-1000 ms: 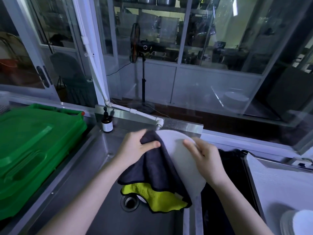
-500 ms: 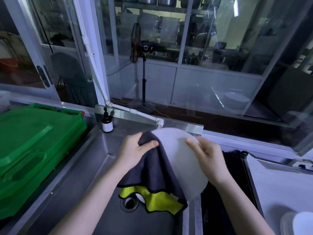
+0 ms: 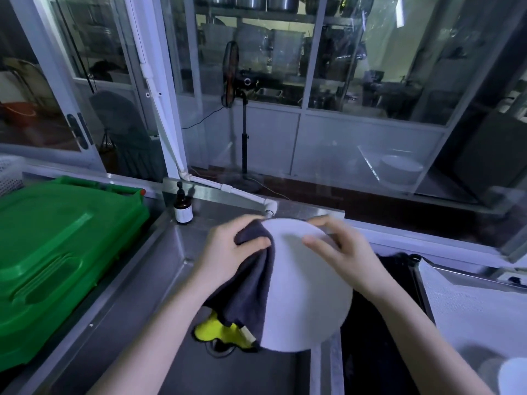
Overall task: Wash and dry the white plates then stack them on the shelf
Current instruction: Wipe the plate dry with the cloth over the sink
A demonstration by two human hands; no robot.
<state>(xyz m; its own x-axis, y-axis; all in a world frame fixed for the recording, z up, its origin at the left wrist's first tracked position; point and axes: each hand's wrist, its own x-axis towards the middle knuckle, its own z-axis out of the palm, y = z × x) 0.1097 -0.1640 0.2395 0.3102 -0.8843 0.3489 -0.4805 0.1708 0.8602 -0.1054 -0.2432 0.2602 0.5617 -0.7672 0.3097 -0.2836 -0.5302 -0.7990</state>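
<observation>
A plate [image 3: 302, 295] is held on edge over the sink [image 3: 159, 280], mid-view. The left hand [image 3: 228, 252] grips its 10 o'clock rim through a cloth [image 3: 245, 292], which hangs down toward 7 o'clock. The right hand [image 3: 345, 252] holds the rim at 1 o'clock. From the plate, the tap pipe [image 3: 228, 189] ends just behind at 12 o'clock. A pump bottle [image 3: 182, 208] stands on the sink ledge at 10 o'clock and a plastic crate [image 3: 57, 252] lies at 9 o'clock. A counter [image 3: 470, 309] lies at 3 o'clock, with a stack of plates [image 3: 510, 377] on it at 5 o'clock. A pedestal fan [image 3: 232, 75] stands beyond the glass at 12 o'clock.
</observation>
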